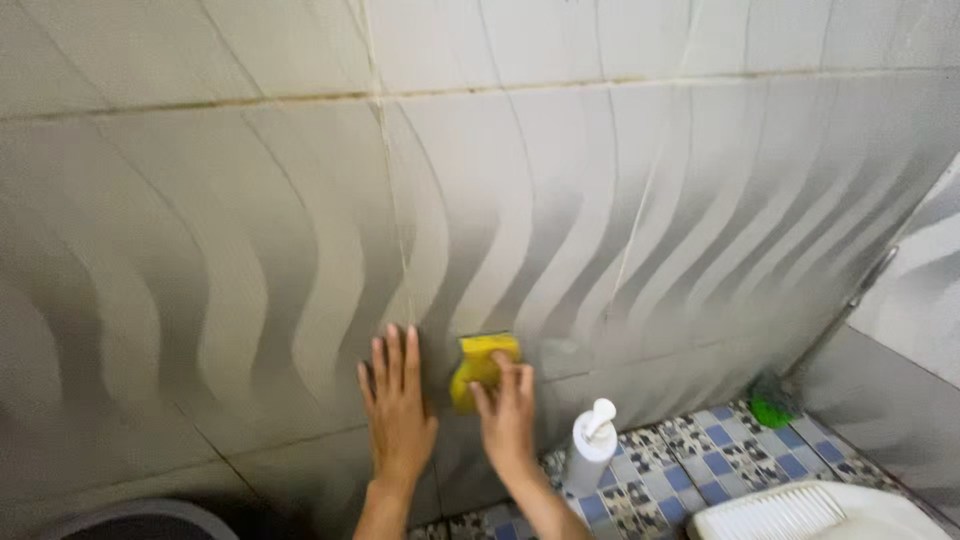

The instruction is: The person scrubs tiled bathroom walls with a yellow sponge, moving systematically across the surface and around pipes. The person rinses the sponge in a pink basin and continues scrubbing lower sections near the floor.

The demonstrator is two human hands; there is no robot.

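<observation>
My left hand (396, 405) lies flat against the grey wavy-patterned wall tiles (250, 260), fingers spread and pointing up, holding nothing. Just to its right, my right hand (508, 415) presses a yellow sponge (480, 365) against the same wall. The fingers cover the sponge's lower right part. The two hands are a few centimetres apart, low on the wall near the floor.
A white pump bottle (590, 445) stands on the blue patterned floor tiles (700, 465) right of my right hand. A green object (770, 405) lies in the corner. A white plastic item (820, 512) sits at bottom right, and a dark round rim (140, 520) at bottom left.
</observation>
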